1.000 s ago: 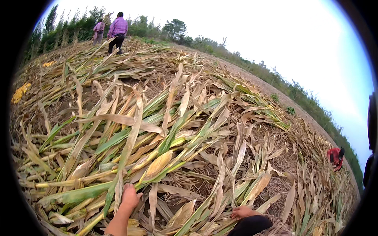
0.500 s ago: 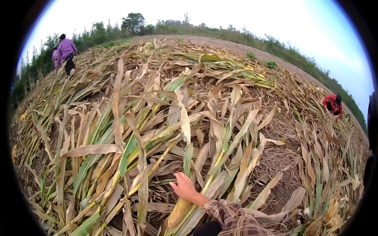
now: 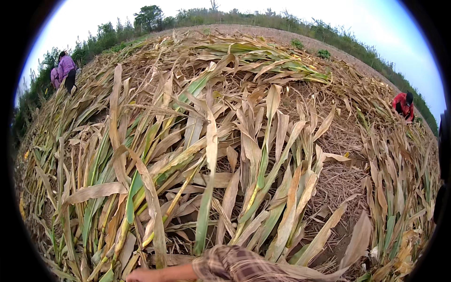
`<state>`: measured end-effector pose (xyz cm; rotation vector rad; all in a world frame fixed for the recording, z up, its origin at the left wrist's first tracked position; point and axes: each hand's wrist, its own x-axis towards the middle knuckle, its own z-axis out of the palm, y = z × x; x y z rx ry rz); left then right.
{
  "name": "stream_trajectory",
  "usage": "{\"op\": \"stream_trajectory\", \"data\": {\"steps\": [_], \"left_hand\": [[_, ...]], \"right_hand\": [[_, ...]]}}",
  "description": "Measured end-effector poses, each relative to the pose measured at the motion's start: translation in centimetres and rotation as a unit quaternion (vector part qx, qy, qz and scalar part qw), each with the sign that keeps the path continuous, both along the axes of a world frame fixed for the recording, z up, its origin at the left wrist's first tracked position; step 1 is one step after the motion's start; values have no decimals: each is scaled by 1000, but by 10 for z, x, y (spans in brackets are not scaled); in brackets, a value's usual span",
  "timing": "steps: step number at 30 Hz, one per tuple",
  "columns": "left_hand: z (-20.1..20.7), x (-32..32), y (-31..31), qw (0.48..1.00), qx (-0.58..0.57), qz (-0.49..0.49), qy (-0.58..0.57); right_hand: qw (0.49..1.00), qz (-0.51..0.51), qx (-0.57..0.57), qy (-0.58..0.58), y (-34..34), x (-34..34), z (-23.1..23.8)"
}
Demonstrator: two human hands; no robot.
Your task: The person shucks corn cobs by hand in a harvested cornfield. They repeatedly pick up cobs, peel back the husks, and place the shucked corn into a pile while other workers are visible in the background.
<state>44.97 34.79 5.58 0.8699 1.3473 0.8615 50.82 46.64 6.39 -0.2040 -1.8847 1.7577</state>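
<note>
My right hand [image 3: 143,274] is at the lower edge, left of centre, with its forearm in a brown plaid sleeve [image 3: 235,263] reaching across from the right. The picture's edge cuts the hand off, so its fingers and anything in them are hidden. Close around it lie cut corn stalks [image 3: 164,222] with dry tan leaves and a few green ones. A broad green-and-tan leaf [image 3: 203,218] stands just above the sleeve. My left hand is out of sight.
More flattened corn stalks [image 3: 263,56] spread over the field. Straw-strewn soil [image 3: 333,188] shows between rows on the right. A person in red [image 3: 403,106] bends down at the far right; people in purple [image 3: 66,68] are at the far left. Trees [image 3: 149,18] line the back.
My right hand has moved down and left from the middle of the stalks to the lower edge, its forearm now lying more level. The view has tilted slightly downward.
</note>
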Motion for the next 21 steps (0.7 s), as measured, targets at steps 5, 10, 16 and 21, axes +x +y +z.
{"op": "stream_trajectory", "data": {"steps": [5,10,16,21], "left_hand": [[31,-5,-13,994,29,97,-37],[33,-33,10,989,27,106,94],[46,-39,47,914,129,-136,361],[24,-35,40,890,148,-88,421]], "right_hand": [[990,45,114,-73,-20,-15,8],[993,-39,-111,-33,0,34,-14],[989,-122,64,-54,-13,49,-32],[985,-140,-69,-79,-20,65,-36]]}}
